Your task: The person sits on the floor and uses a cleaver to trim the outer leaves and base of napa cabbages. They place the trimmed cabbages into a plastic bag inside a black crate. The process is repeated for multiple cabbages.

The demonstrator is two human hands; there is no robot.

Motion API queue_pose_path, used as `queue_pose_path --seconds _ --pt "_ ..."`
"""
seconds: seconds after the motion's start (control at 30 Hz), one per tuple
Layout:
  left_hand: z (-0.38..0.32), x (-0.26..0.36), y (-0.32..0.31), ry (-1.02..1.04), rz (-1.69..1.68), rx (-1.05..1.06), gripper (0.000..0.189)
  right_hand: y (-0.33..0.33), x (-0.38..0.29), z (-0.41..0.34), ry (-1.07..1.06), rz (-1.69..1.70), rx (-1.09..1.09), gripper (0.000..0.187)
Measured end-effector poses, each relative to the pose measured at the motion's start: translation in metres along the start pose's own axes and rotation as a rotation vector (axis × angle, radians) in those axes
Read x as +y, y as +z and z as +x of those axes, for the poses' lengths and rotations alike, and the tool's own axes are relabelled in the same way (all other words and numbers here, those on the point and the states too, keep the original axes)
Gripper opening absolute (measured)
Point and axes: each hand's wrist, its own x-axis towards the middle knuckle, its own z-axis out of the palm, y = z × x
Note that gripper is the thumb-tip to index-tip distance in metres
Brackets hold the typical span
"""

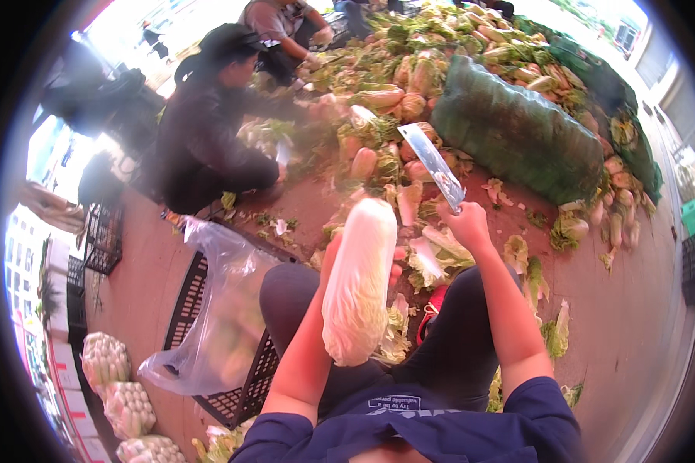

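Observation:
A trimmed napa cabbage (360, 283) lies along my left hand (395, 265), whose fingers show at its right side while the palm is hidden under it. My right hand (465, 223) grips the handle of a cleaver (432, 165), its wide metal blade pointing up and to the left, clear of the cabbage. Loose cabbage leaves (428, 257) lie on the floor between and beyond my knees. Farther off rises a large heap of napa cabbages (423, 75). A full green mesh sack (515, 130) rests against the heap's near right side.
At my left stands a black plastic crate (188, 301) lined with a clear plastic bag (231, 312) holding cabbages. A person in dark clothes (208, 127) crouches beyond it; another person (284, 35) sits farther back. Packed white bags (127, 408) lie at lower left.

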Motion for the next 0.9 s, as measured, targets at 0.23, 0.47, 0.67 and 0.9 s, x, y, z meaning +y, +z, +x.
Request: queue_pose_path --seconds 0.23,0.47,0.67,0.9 --pt "0.013 -0.001 -0.019 0.180 -0.460 -0.120 0.070 0.031 -0.003 -0.013 0.205 0.794 -0.010 0.025" --pt "0.010 0.002 -0.037 0.492 0.009 0.328 0.076 0.025 -0.010 -0.012 0.292 0.754 -0.145 0.029" --pt "0.001 0.015 -0.012 0.531 0.090 0.301 0.074 0.040 -0.001 -0.003 0.150 0.797 -0.044 0.028" --pt "-0.095 0.103 0.034 1.051 -0.012 -0.063 0.073 0.042 -0.007 0.004 0.125 0.621 0.042 0.031"
